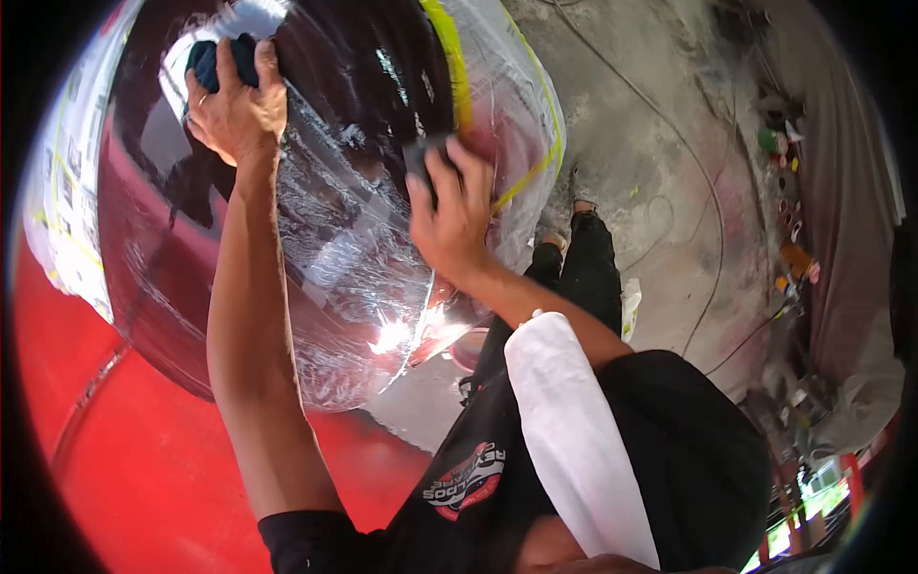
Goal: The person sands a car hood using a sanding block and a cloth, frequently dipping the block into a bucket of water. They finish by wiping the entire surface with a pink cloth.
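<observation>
My left hand (237, 113) presses a bunched dark blue cloth (203, 63) onto the upper part of a glossy, wet dark maroon car panel (316, 43). Its fingers curl over the cloth. Lower and to the right, my right hand (454, 212) grips a grey sanding pad (417, 161) flat against the same panel, near its taped edge. That hand is slightly blurred. Whitish streaks of water run down the curved surface between the hands. Yellow masking tape (449, 57) borders the panel on the right, where clear plastic film (521, 124) covers the neighbouring part.
Bright red floor (172, 469) lies at the lower left, grey concrete (650, 153) at the right. A thin hose (712, 191) crosses the concrete. Several small containers and scraps lie along a grey drape (841, 191). A pinkish round container (469, 349) stands below the panel.
</observation>
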{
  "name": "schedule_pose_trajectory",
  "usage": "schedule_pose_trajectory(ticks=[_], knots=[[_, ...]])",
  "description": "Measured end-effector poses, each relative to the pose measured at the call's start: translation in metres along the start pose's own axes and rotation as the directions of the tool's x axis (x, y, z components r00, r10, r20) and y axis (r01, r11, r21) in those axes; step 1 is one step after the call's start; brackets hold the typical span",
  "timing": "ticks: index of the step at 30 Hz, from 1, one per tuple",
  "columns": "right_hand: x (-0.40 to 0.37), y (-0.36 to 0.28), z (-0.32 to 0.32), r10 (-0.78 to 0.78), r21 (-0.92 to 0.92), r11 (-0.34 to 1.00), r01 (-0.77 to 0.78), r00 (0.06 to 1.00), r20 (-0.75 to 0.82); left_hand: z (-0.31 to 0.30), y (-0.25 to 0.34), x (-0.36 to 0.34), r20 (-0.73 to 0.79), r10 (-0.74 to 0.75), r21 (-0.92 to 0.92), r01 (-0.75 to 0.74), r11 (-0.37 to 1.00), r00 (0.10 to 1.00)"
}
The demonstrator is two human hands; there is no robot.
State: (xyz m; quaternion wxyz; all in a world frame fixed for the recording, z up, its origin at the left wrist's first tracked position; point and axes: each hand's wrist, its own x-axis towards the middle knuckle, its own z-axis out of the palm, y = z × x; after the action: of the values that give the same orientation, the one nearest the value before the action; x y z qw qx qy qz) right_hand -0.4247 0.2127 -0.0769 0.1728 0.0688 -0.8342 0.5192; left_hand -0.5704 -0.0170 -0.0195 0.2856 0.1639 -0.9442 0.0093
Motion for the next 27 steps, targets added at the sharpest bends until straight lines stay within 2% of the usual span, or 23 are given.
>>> schedule_pose_trajectory(ticks=[2,5,7,8,10,11,15,18,19,22,23,24,27], knots=[[0.032,0.004,0.016,0.019,-0.006,1.0,-0.02,0.996,-0.087,0.0,-0.001,0.0,0.026,-0.003,0.003,0.003,1.0,1.0],[-0.014,0.005,0.007,0.014,0.015,1.0,-0.012,0.991,-0.131,0.001,-0.003,0.002,0.02,0.008,-0.006,-0.008,1.0,1.0],[-0.056,0.004,-0.006,0.009,0.022,1.0,-0.008,1.0,-0.012,0.001,-0.002,0.0,0.02,0.015,-0.007,-0.015,1.0,1.0],[-0.04,-0.001,-0.005,0.015,0.01,1.0,-0.015,1.0,-0.015,-0.001,-0.003,-0.003,0.028,0.018,-0.017,-0.018,1.0,0.999],[0.019,0.003,0.012,0.053,-0.057,0.997,-0.061,0.99,-0.132,-0.001,-0.001,0.0,0.063,-0.015,0.032,0.013,0.999,0.998],[0.036,0.005,0.016,0.056,-0.052,0.997,-0.063,0.99,-0.127,-0.002,0.001,-0.001,0.048,-0.005,0.032,0.003,0.999,0.999],[-0.042,0.004,-0.005,0.021,-0.018,1.0,-0.021,0.999,-0.027,0.0,-0.003,-0.001,-0.003,0.046,0.008,-0.046,0.999,0.999],[0.018,0.005,0.012,0.027,-0.063,0.997,-0.034,0.994,-0.11,0.0,0.0,-0.002,-0.002,0.022,-0.002,-0.022,1.0,1.0],[0.048,0.006,0.019,0.062,-0.069,0.995,-0.069,0.994,-0.089,0.004,0.004,0.001,-0.021,0.014,-0.009,-0.014,1.0,1.0],[0.039,0.006,0.011,0.039,-0.114,0.992,-0.048,0.996,-0.075,-0.002,0.0,-0.004,-0.012,0.028,-0.029,-0.029,0.999,1.0],[0.01,0.008,0.005,-0.01,-0.108,0.994,0.003,0.998,-0.06,-0.001,0.0,-0.003,-0.01,0.027,0.006,-0.027,1.0,1.0],[-0.015,0.01,-0.001,0.031,-0.039,0.999,-0.032,0.999,-0.026,-0.001,0.0,-0.001,-0.013,0.029,0.003,-0.029,1.0,1.0],[0.047,0.014,0.017,0.03,-0.082,0.996,-0.036,0.997,-0.076,-0.001,0.002,-0.002,0.006,0.013,0.03,-0.013,0.999,1.0]])
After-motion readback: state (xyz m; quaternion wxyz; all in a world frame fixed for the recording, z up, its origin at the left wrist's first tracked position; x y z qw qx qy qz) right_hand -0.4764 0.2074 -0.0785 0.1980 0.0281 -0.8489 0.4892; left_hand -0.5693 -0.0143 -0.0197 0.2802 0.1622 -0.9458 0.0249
